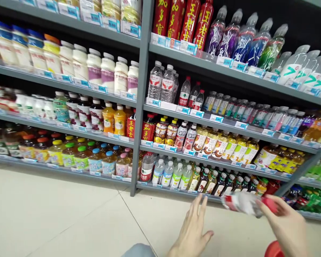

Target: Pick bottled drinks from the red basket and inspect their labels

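Over the pale tiled floor (77, 217), the right hand (287, 223) grips a red-capped, clear plastic bottle (243, 203) by its top; the left hand (192, 228) is spread open; the bottle is likely light, squashy, smooth; best held round its middle.

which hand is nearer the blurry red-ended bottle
Right. The right hand holds the bottle; the left hand is open, apart from it, to its left.

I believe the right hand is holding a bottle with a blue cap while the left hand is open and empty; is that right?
Not quite: the cap is red, not blue, as the head view shows. The right hand does hold the bottle, and the left hand is open and empty.
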A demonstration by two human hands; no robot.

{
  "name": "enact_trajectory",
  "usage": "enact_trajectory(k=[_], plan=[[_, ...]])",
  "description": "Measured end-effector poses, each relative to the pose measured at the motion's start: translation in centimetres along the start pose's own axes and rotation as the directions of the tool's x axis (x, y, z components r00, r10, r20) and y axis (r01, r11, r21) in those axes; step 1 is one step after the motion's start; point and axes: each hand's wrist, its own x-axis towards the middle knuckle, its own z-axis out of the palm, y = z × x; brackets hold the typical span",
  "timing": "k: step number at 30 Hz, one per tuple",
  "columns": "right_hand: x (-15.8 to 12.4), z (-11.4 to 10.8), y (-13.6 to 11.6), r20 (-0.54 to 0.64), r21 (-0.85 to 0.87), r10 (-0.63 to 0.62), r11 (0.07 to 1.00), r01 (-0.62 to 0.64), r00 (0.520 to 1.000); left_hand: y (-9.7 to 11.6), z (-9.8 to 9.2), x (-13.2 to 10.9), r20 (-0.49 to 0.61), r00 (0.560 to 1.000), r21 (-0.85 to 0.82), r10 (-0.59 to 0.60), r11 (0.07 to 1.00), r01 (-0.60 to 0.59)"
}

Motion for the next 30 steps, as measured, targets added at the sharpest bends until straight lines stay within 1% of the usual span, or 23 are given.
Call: enact_trajectory(k=[1,2,3,4,5,6,7,8,9,10,11,12,13,14,15,16,17,18,19,21,24,27,30], plan=[[0.0,2.1,-3.1,0.010,0.153,-0.031,0.988,0.029,0.999,-0.1,0.1,0.4,-0.123,0.992,-0.075,-0.022,0.997,0.013],[-0.2,4.2,-6.3,0.097,0.291,-0.094,0.955,0.062,0.991,-0.3,0.0,0.8,-0.271,0.961,-0.154,-0.052,0.988,0.010],[-0.6,6.2,-9.2,0.173,0.430,-0.174,0.899,0.085,0.969,-0.6,-0.3,1.1,-0.420,0.903,-0.227,-0.091,0.974,-0.008],[-1.1,8.0,-11.7,0.237,0.546,-0.229,0.835,0.066,0.944,-0.9,-0.9,1.4,-0.552,0.822,-0.292,-0.142,0.956,-0.031],[-1.7,9.5,-13.8,0.304,0.635,-0.271,0.772,0.017,0.913,-1.2,-1.6,1.4,-0.647,0.736,-0.345,-0.198,0.937,-0.051],[-2.2,10.9,-15.5,0.334,0.704,-0.293,0.710,-0.030,0.896,-1.5,-2.5,1.4,-0.702,0.666,-0.390,-0.252,0.919,-0.063],[-2.7,12.0,-16.7,0.343,0.752,-0.290,0.654,-0.077,0.893,-1.6,-3.4,1.1,-0.719,0.626,-0.432,-0.301,0.899,-0.064],[-3.2,13.0,-17.5,0.331,0.787,-0.267,0.608,-0.108,0.905,-1.5,-4.3,0.8,-0.704,0.623,-0.473,-0.340,0.879,-0.055],[-3.6,13.8,-18.1,0.313,0.809,-0.235,0.573,-0.128,0.920,-1.3,-4.9,0.3,-0.666,0.649,-0.514,-0.367,0.856,-0.044],[-3.9,14.5,-18.4,0.309,0.821,-0.207,0.550,-0.151,0.928,-1.0,-5.4,-0.2,-0.607,0.697,-0.562,-0.382,0.827,-0.037],[-4.3,15.1,-18.5,0.335,0.825,-0.191,0.533,-0.189,0.923,-0.5,-5.6,-0.8,-0.532,0.759,-0.614,-0.377,0.788,-0.039],[-4.6,15.6,-18.4,0.387,0.821,-0.193,0.518,-0.241,0.902,-0.1,-5.6,-1.5,-0.447,0.818,-0.677,-0.362,0.735,-0.044],[-5.0,16.1,-18.3,0.460,0.810,-0.209,0.496,-0.312,0.863,0.3,-5.4,-2.1,-0.347,0.869,-0.749,-0.352,0.662,-0.031],[-5.4,16.5,-17.9,0.543,0.790,-0.231,0.465,-0.399,0.807,0.7,-5.1,-2.6,-0.252,0.898,-0.819,-0.360,0.574,0.000],[-5.8,16.8,-17.5,0.617,0.761,-0.248,0.427,-0.488,0.746,1.0,-4.9,-3.1,-0.166,0.914,-0.872,-0.370,0.488,0.039],[-6.1,17.0,-17.0,0.674,0.729,-0.258,0.385,-0.566,0.692,1.3,-4.7,-3.5,-0.098,0.922,-0.902,-0.375,0.424,0.076],[-6.5,17.2,-16.4,0.711,0.700,-0.265,0.345,-0.625,0.651,1.4,-4.7,-3.8,-0.054,0.925,-0.917,-0.375,0.385,0.102],[-6.7,17.3,-15.9,0.732,0.682,-0.268,0.306,-0.665,0.627,1.5,-4.7,-3.9,-0.034,0.929,-0.921,-0.367,0.373,0.114],[-6.9,17.4,-15.5,0.738,0.675,-0.264,0.272,-0.686,0.621,1.4,-4.8,-4.0,-0.032,0.932,-0.920,-0.360,0.375,0.114],[-7.1,17.5,-14.9,0.721,0.693,-0.241,0.220,-0.687,0.650,1.3,-5.2,-3.8,-0.030,0.929,-0.923,-0.369,0.367,0.116],[-7.1,17.6,-14.8,0.701,0.713,-0.197,0.176,-0.678,0.686,1.0,-5.4,-3.4,0.033,0.906,-0.942,-0.422,0.289,0.169],[-7.1,17.5,-14.8,0.672,0.740,-0.191,0.183,-0.647,0.715,1.1,-5.3,-3.1,0.086,0.893,-0.951,-0.442,0.231,0.206],[-6.9,17.2,-14.5,0.626,0.776,-0.167,0.229,-0.587,0.762,1.4,-5.2,-2.9,0.129,0.892,-0.957,-0.433,0.182,0.227]])
